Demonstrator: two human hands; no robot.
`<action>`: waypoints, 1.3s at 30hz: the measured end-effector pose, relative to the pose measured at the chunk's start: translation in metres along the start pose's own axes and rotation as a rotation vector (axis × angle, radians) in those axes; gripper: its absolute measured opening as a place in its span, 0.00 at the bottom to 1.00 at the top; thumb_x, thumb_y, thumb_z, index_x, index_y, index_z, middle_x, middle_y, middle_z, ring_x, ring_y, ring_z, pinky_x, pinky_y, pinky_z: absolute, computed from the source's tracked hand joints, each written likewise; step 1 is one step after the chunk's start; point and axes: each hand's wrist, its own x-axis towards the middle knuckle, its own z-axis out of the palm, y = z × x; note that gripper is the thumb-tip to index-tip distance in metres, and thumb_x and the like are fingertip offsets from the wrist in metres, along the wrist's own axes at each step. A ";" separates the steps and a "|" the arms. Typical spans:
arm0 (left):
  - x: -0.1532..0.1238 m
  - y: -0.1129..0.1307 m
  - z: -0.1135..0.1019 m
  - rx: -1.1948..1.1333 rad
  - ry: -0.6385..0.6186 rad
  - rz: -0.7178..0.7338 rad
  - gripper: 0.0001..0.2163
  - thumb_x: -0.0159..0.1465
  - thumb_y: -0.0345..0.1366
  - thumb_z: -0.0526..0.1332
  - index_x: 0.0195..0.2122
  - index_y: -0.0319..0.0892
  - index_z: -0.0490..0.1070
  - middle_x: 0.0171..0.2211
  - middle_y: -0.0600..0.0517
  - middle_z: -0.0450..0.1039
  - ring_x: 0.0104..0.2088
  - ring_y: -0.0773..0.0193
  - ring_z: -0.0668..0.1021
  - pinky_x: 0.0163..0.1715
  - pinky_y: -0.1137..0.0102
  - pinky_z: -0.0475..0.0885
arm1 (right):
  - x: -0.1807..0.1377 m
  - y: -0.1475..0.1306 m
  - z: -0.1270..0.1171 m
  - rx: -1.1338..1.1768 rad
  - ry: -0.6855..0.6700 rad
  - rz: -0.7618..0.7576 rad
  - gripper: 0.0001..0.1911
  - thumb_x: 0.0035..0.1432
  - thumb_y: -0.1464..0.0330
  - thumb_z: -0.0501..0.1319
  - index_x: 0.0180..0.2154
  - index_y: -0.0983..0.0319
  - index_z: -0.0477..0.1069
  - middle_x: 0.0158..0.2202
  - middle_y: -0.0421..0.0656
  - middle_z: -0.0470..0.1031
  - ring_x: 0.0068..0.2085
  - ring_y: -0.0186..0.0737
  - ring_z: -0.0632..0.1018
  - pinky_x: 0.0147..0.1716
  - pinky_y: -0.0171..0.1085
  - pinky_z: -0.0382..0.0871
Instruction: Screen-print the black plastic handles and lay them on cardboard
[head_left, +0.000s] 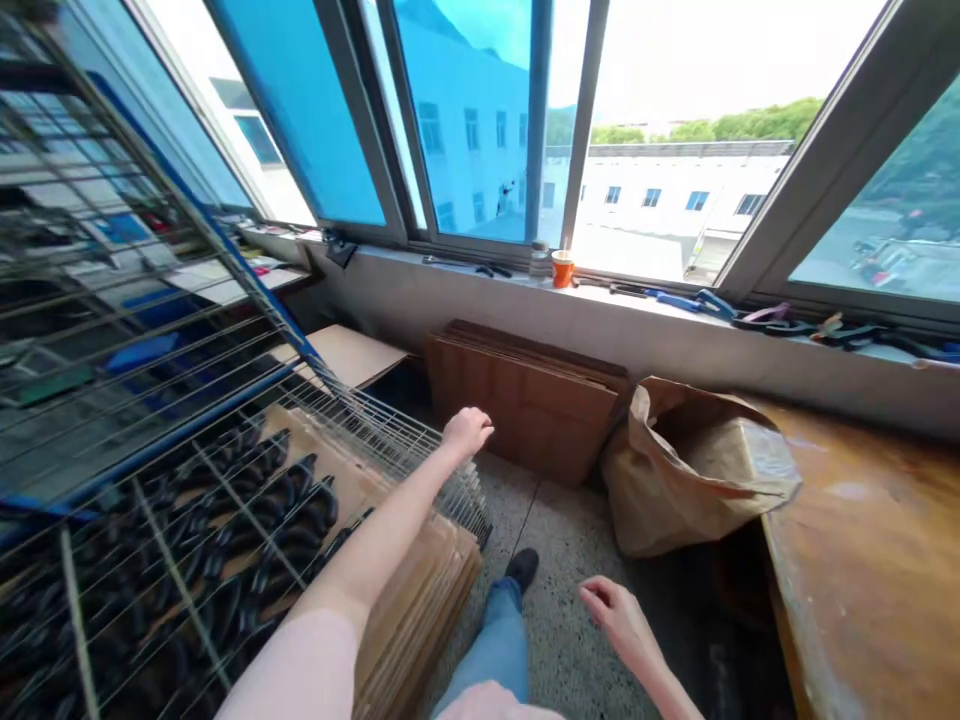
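Note:
My left hand reaches forward beside the corner of a wire mesh cage. Its fingers are curled, with no object visible in them; whether it touches the mesh I cannot tell. Lower down, my right hand hangs over the floor between the cage and a wooden table, its fingers bent together around nothing I can see. Inside the cage, many black curved parts lie on cardboard sheets. A stack of flat cardboard sits under my left forearm.
Folded brown cartons lean against the wall below the window. An open brown paper sack with a wrapped block stands beside the wooden table. On the sill are an orange cup, a jar and hand tools. Speckled floor lies ahead of my foot.

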 end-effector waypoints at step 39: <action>0.364 -0.120 0.207 0.261 -0.429 0.227 0.08 0.62 0.31 0.57 0.40 0.44 0.74 0.38 0.45 0.78 0.44 0.54 0.76 0.47 0.60 0.65 | 0.238 -0.032 -0.087 -0.041 0.074 0.454 0.18 0.59 0.58 0.50 0.31 0.59 0.74 0.24 0.40 0.73 0.29 0.40 0.74 0.29 0.34 0.63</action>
